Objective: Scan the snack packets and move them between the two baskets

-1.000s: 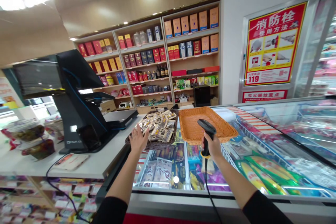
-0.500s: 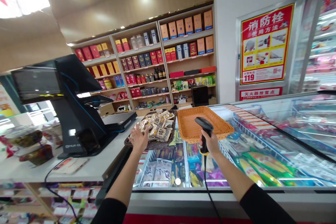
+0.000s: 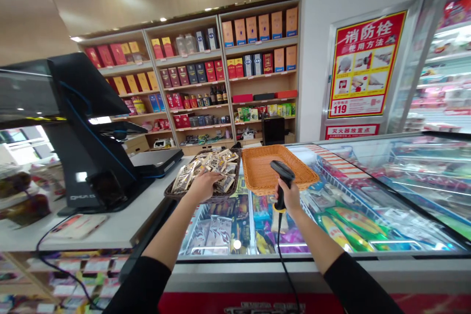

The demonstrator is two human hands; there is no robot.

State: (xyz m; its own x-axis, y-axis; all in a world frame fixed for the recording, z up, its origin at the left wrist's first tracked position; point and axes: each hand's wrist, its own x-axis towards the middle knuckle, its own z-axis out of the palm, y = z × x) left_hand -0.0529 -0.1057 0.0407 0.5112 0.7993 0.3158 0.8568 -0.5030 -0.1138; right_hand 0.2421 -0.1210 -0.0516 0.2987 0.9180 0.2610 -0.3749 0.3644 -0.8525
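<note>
My left hand (image 3: 204,187) lies over the small snack packets (image 3: 224,162) heaped in a dark brown woven basket (image 3: 170,190). Its fingers reach out to the right across the packets, with the fingertips partly lost among them; I see no packet lifted. A black handheld barcode scanner (image 3: 282,171) is upright in my right hand (image 3: 290,196), whose fingers wrap round the handle. From its yellow-ringed base a black cable runs down. Behind the scanner sits an orange woven basket (image 3: 261,169) with a bare bottom.
Both baskets rest on the glass top of a chest freezer (image 3: 368,250) full of packaged goods. To the left, a black checkout terminal (image 3: 91,147) stands on a white counter (image 3: 121,228) beside a phone (image 3: 79,225). Shelves of boxes (image 3: 191,76) line the back wall.
My left hand has moved from above the dark basket's left side rightward onto the packets, its spread fingers drawing together. My right hand still holds the scanner. The view has turned slightly right.
</note>
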